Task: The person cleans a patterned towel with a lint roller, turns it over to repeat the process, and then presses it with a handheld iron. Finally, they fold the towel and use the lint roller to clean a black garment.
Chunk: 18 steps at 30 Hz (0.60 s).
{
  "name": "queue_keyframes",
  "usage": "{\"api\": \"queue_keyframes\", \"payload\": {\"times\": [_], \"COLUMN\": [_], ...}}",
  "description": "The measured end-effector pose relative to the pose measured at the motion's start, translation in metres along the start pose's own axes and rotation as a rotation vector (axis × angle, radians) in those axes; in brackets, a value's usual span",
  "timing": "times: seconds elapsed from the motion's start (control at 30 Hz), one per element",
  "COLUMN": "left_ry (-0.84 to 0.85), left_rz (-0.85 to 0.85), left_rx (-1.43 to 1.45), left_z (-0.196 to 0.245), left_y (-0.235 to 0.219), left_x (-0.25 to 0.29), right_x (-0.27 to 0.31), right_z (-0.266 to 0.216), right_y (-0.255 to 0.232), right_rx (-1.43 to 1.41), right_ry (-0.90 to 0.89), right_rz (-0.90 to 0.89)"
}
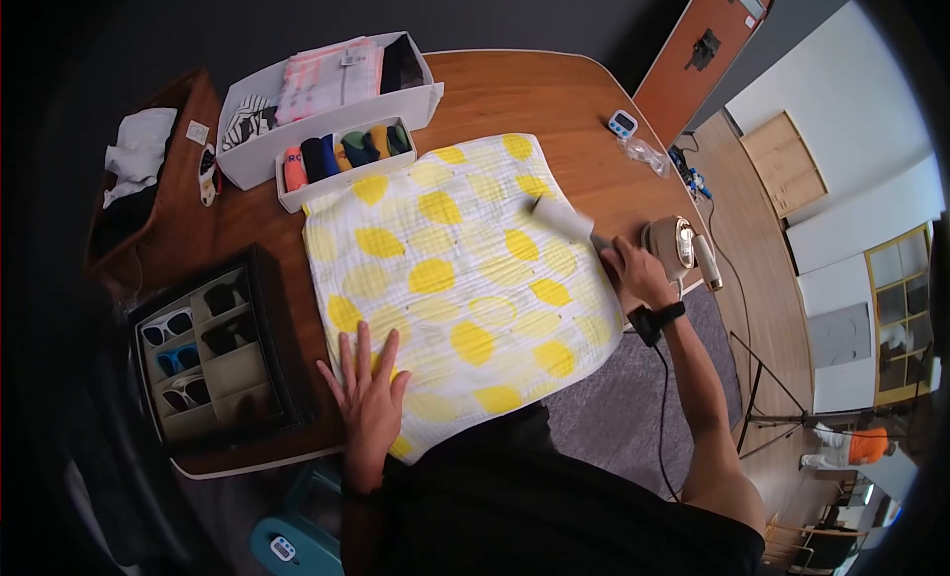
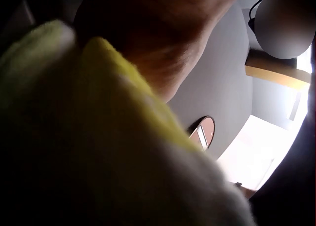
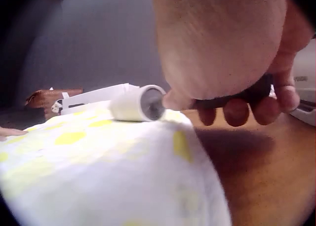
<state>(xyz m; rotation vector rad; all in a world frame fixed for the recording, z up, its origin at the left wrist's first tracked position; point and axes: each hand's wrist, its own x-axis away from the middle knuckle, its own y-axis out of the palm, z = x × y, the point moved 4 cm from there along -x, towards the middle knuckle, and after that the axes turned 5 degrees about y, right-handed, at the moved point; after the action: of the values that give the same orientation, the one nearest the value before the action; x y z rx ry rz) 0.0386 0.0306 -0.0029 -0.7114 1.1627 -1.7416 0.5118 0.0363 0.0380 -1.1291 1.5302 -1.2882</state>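
Observation:
A white cloth with yellow spots (image 1: 432, 275) lies spread over the table, its near edge by the person's body. The right hand (image 1: 641, 272) grips the dark handle of a white lint roller (image 1: 562, 220), whose cylinder is at the cloth's right part. In the right wrist view the fingers of the right hand (image 3: 227, 63) curl round the handle, and the roller (image 3: 133, 104) touches the cloth (image 3: 113, 167). The left hand (image 1: 371, 403) rests with spread fingers on the cloth's near left corner. The left wrist view shows the left hand (image 2: 153, 38) blurred above the cloth (image 2: 123, 147).
A beige steamer (image 1: 673, 245) stands right of the right hand. Behind the cloth are a box of rolled socks (image 1: 346, 185) and a white box of folded cloths (image 1: 346, 114). A sunglasses case (image 1: 272, 378) lies at the left, a timer (image 1: 621, 124) at the back right.

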Motion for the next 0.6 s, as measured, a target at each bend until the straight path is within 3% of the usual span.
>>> {"api": "queue_keyframes", "payload": {"times": [0.07, 0.13, 0.17, 0.2, 0.27, 0.4, 0.5, 0.6], "left_ry": [-0.037, -0.031, 0.041, 0.034, 0.161, 0.180, 0.155, 0.159], "left_rz": [0.022, 0.051, 0.007, 0.012, -0.011, -0.034, -0.074, -0.056], "left_rx": [-0.012, -0.132, -0.145, -0.144, 0.093, 0.137, 0.116, 0.089], "left_z": [0.001, -0.001, 0.000, 0.000, 0.005, 0.009, 0.012, 0.010], "left_y": [-0.003, -0.004, -0.005, -0.004, 0.002, -0.005, -0.008, -0.005], "left_x": [0.003, 0.003, 0.003, 0.003, 0.006, 0.005, 0.005, 0.005], "right_x": [-0.018, -0.027, -0.031, -0.037, -0.045, -0.107, -0.150, -0.135], "right_z": [0.002, -0.003, -0.008, -0.007, -0.004, 0.005, 0.012, 0.012], "right_y": [0.000, -0.008, -0.009, -0.010, 0.001, 0.028, 0.051, 0.046], "right_rx": [-0.019, -0.229, -0.310, -0.307, -0.223, -0.153, -0.215, -0.226], "right_ry": [0.019, -0.155, -0.236, -0.244, -0.276, -0.161, -0.073, -0.090], "right_rz": [0.057, 0.010, -0.152, -0.152, -0.228, 0.050, 0.080, 0.054]}}
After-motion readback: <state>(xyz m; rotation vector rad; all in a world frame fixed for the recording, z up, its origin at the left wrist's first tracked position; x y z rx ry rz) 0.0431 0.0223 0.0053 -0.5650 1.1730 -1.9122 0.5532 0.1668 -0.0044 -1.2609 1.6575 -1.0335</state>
